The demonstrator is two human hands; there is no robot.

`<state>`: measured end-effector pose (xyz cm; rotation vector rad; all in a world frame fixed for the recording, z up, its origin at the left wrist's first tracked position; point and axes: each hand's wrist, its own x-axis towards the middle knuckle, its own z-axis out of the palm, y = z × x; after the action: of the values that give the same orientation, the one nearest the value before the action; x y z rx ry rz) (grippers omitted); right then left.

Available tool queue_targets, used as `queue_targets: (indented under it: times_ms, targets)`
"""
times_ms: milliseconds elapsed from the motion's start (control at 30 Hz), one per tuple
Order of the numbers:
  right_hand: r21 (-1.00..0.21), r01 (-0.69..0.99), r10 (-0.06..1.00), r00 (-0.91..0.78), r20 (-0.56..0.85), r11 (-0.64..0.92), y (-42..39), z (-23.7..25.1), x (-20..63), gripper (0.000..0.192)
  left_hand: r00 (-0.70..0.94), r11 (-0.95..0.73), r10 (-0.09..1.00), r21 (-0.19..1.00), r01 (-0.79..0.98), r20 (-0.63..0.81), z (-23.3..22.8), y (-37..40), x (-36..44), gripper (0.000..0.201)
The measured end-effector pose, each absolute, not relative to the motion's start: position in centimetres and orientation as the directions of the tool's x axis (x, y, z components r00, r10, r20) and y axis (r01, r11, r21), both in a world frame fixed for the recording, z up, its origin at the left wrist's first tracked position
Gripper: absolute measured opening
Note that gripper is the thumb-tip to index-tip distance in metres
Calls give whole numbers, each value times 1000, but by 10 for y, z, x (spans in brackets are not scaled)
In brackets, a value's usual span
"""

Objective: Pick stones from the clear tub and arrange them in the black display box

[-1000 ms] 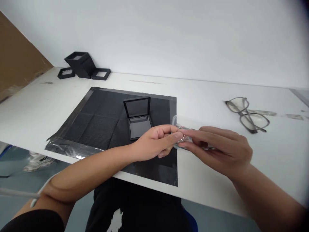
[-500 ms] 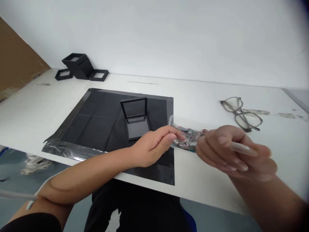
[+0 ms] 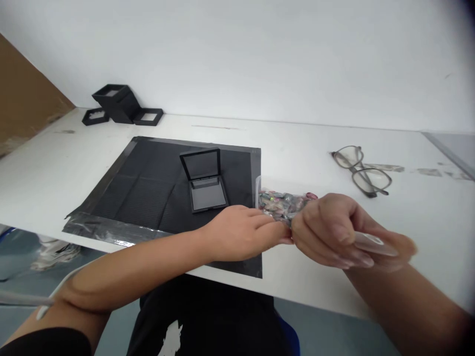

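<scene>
A clear plastic bag [image 3: 259, 190] of small, shiny, multicoloured stones [image 3: 278, 200] lies across the right edge of a black mat [image 3: 144, 198]. My right hand [image 3: 322, 230] is closed around its right end, and a whitish translucent end [image 3: 374, 244] pokes out past the thumb. From the left, my left hand [image 3: 248, 232] reaches over the mat with its fingers together, closed at the bag's lower edge beside the right hand; its fingertips are partly hidden. Just beyond the left hand, a black flip-lid case [image 3: 208, 194] stands open on the mat.
Eyeglasses [image 3: 361, 170] rest on the white table [image 3: 297, 277] at the right. Black box-like frames [image 3: 120, 106] are stacked at the back left, near the white wall [image 3: 260, 54]. A pale cord [image 3: 25, 299] crosses by my left elbow.
My left fingers have moved from on top of the stones to the bag's lower edge, right against my right hand. The right hand still grips the bag. The whole view has shifted slightly.
</scene>
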<state>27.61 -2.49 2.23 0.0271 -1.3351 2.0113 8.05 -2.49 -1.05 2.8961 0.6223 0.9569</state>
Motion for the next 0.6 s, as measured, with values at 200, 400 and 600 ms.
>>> queue_targets:
  times_ms: [200, 400, 600]
  targets:
    - [-814, -546, 559, -745, 364, -198, -23, 26, 285, 23, 782, -842, 539, 204, 499, 311, 15, -11, 95, 25]
    - [-899, -418, 620, -742, 253, -134, -18, 29, 285, 20, 766, -808, 535, -50, 587, 356, 21, -3, 110, 33]
    - [-942, -317, 715, -684, 144, -113, -19, 31, 284, 19, 481, -750, 599, 239, 617, 640, 24, -22, 90, 31]
